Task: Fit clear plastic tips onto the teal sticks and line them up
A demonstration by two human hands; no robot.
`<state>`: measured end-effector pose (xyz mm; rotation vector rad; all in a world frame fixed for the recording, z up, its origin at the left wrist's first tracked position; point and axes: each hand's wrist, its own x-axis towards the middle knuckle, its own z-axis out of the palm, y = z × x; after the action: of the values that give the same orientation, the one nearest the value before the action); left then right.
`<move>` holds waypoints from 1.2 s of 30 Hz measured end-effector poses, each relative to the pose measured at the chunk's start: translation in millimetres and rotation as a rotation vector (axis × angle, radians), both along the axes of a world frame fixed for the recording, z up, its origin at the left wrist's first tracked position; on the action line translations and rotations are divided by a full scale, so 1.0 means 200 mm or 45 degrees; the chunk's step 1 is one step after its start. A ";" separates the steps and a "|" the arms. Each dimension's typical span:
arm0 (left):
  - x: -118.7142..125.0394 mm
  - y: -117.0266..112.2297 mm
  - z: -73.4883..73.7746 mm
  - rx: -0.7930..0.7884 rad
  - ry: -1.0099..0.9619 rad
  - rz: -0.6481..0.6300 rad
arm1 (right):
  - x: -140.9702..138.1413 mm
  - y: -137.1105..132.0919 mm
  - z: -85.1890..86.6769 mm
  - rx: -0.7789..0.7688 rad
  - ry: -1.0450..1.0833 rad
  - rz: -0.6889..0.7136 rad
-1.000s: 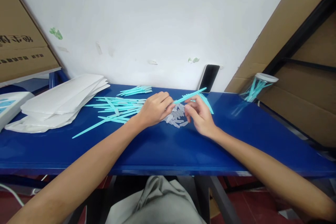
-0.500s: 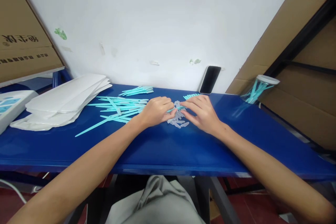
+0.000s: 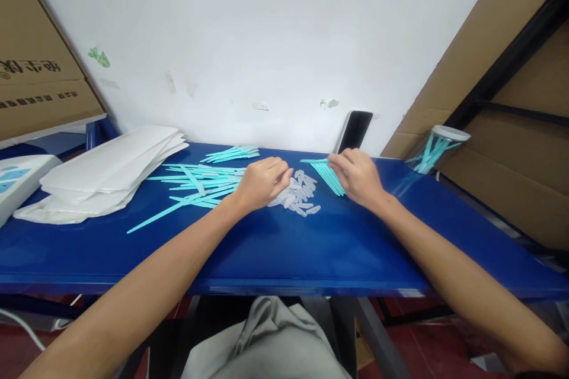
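My right hand (image 3: 359,177) at one o'clock closes on the teal sticks (image 3: 326,174), light, slick and bendy, best pinched mid-shaft, while my left hand (image 3: 261,182) curls beside the clear caps (image 3: 299,196) at twelve, grip hidden.

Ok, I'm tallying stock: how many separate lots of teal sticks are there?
4: a loose spread by the left hand, a small bundle behind it, a fanned bundle at the right hand, and some in the clear jar. More may lie under the hands.
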<state>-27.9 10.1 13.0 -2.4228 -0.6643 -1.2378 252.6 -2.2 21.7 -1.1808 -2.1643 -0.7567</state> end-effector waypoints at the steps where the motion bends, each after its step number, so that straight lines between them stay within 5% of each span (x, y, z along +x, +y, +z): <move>1: -0.02 0.00 0.01 -0.012 -0.041 0.007 | 0.04 0.01 0.01 -0.040 0.033 -0.111; 5: -0.08 0.01 0.02 -0.096 -0.117 0.064 | 0.16 0.05 0.03 -0.223 0.161 -0.434; 11: -0.03 0.02 -0.03 -0.381 0.171 0.105 | 0.12 0.05 0.04 -0.510 0.125 -0.582; 16: -0.01 0.03 -0.07 -0.403 0.303 0.139 | 0.10 0.03 0.05 -0.625 0.119 -0.747; 27: -0.18 0.14 -0.07 -0.750 0.483 0.878 | 0.09 0.03 0.00 -0.800 0.004 -0.750; 36: -0.17 0.15 -0.05 -0.810 0.519 0.884 | 0.04 0.02 0.00 -0.804 -0.074 -0.782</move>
<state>-62.0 40.0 3.8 -2.3998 -1.7547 -0.2569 260.3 0.9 22.4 -2.2297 -2.1601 -0.3231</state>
